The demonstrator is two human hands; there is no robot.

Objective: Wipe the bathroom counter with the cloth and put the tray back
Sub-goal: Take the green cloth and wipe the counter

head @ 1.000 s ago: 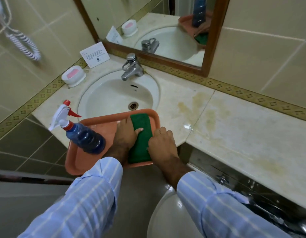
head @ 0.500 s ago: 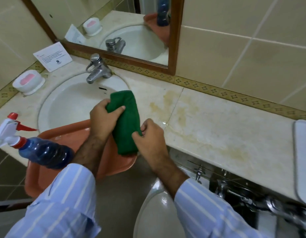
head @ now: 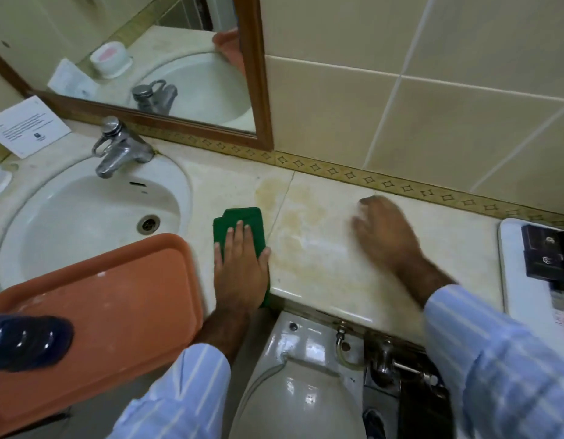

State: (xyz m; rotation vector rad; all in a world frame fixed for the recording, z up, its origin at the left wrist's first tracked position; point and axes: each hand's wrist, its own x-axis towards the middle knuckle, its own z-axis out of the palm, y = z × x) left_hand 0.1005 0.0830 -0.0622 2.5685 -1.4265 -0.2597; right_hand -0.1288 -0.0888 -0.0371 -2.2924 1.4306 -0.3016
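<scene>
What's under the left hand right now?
The green cloth, pressed flat on the counter by the left hand. The cloth's middle and the counter beneath it are covered.

The right hand (head: 382, 231) is motion-blurred, its fingers indistinct. The left hand (head: 241, 264) hides most of the green cloth (head: 239, 217). The blue bottle (head: 24, 342) and white tray (head: 527, 264) are cut off by the edges.

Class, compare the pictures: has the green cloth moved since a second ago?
Yes. The green cloth has left the orange tray and now lies flat on the counter right of the sink, under the left hand.
</scene>
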